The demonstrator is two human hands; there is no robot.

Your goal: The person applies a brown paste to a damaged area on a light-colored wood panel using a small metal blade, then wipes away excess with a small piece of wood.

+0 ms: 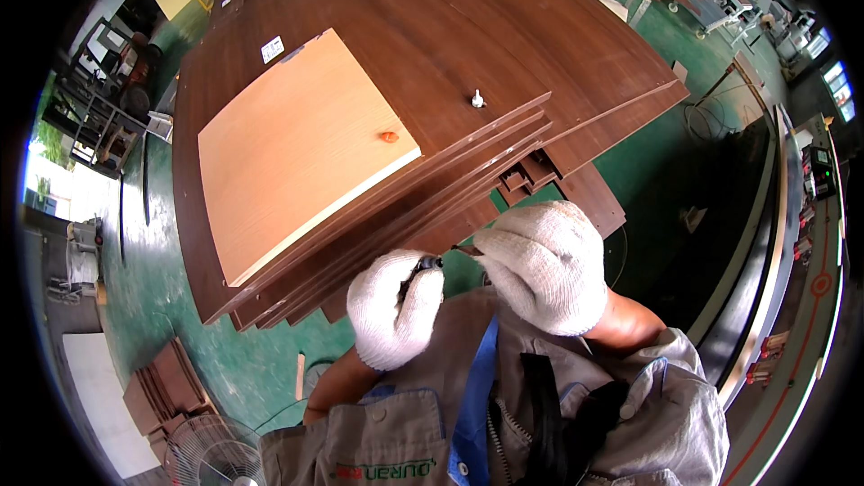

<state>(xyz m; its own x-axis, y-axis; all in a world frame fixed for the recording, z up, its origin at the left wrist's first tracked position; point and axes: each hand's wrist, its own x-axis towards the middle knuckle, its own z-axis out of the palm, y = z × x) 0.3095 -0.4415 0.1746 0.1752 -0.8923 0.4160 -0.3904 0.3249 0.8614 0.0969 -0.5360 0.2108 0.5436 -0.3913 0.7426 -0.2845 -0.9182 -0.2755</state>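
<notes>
Both my hands wear white knitted gloves and are held close together in front of my chest, near the front edge of a stack of brown boards [432,45]. My left hand [389,310] is closed round a small black object [428,263] whose rounded end pokes out past the thumb; its kind is unclear. In my right hand [547,265] the fingers pinch a thin dark piece [467,250] that points toward the black object. A narrow gap separates the two. Atop the stack lies a light wood-coloured panel [297,153] with a small orange item [389,137] on its corner.
A small white nozzle-shaped item [478,99] and a white label [272,49] are on the top board. At lower left are a fan [216,454] and brown boards [166,387]. A long machine [814,306] runs along my right over the green floor [148,270].
</notes>
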